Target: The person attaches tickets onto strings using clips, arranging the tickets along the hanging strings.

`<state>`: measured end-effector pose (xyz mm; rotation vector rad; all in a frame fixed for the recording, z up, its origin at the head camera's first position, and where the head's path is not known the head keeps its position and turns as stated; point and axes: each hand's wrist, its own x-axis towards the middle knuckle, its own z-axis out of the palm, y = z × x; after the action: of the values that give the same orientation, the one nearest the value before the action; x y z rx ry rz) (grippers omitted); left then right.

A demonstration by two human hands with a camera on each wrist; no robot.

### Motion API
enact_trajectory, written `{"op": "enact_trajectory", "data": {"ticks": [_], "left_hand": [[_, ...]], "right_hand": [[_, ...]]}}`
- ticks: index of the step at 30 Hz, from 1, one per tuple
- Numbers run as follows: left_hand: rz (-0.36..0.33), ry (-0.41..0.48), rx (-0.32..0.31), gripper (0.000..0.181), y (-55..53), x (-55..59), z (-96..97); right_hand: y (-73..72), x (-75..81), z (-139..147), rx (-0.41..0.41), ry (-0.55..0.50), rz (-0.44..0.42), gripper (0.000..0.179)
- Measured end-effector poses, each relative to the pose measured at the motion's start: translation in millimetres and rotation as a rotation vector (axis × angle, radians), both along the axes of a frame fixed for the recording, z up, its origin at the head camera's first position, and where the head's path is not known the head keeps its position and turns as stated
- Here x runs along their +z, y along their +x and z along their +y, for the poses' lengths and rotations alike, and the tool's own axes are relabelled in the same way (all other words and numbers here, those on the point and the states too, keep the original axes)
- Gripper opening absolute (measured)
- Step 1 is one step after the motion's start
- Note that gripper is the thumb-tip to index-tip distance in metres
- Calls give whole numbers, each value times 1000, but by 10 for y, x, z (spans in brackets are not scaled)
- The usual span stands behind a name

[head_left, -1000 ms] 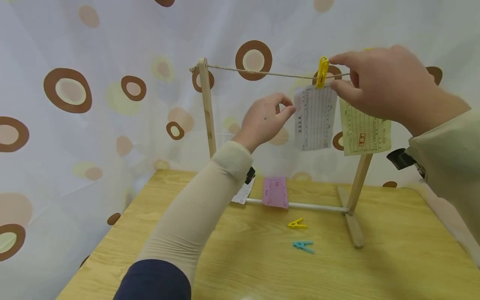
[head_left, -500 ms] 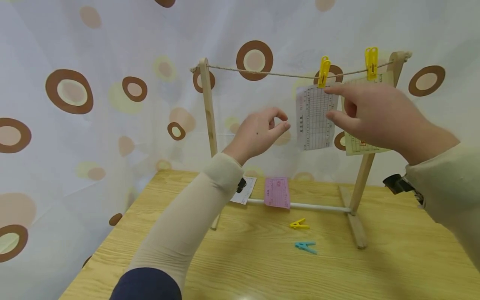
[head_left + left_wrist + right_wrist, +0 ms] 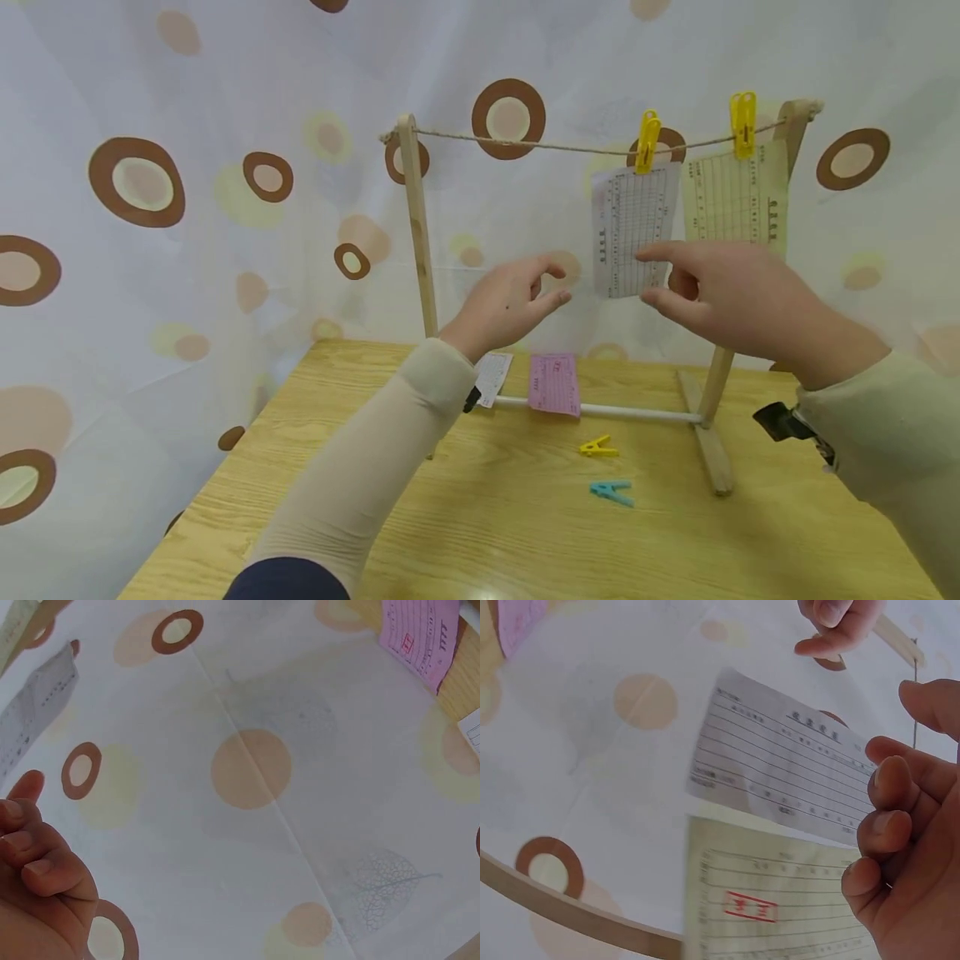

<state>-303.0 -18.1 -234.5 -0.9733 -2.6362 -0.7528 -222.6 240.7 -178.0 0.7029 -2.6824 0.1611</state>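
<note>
A white printed slip (image 3: 633, 225) hangs from the rope under a yellow clothespin (image 3: 648, 142). To its right a second yellow clothespin (image 3: 743, 125) holds a pale yellow slip (image 3: 731, 200), whose lower part is behind my right hand (image 3: 738, 300) in the head view. That hand has its fingers loosely bent and nothing between thumb and forefinger; it overlaps both slips in the head view. My left hand (image 3: 510, 304) is left of the white slip, fingers relaxed and bent, holding nothing. In the right wrist view the yellow slip (image 3: 772, 892) shows a red stamp.
The rope (image 3: 525, 146) runs between two wooden posts (image 3: 418, 225). Over the white lower bar (image 3: 637, 414) lie a pink slip (image 3: 554, 383) and another white slip (image 3: 495, 377). A yellow clothespin (image 3: 597, 447) and a blue clothespin (image 3: 612, 492) lie on the wooden table (image 3: 525, 533).
My right hand has left the clothespin on the white slip and dropped lower, uncovering the right clothespin and the rope's end. My left hand has also come down, slightly leftward.
</note>
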Motion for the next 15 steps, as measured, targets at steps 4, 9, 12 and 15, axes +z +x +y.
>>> {"op": "enact_trajectory", "data": {"ticks": [4,9,12,15], "left_hand": [[-9,2,-4,38,3,-125,-36],[-25,-8,-28,44,-13,-319,-52],[-46,-36,-16,48,-24,-448,-63],[-69,-58,-13,50,-37,-581,-80]], "right_hand": [[-9,-215,31,19,-12,-49,48],[-37,-532,82,37,-46,-147,49],[-66,-747,100,42,-87,-195,48],[-102,-974,121,52,-124,-221,43]]}}
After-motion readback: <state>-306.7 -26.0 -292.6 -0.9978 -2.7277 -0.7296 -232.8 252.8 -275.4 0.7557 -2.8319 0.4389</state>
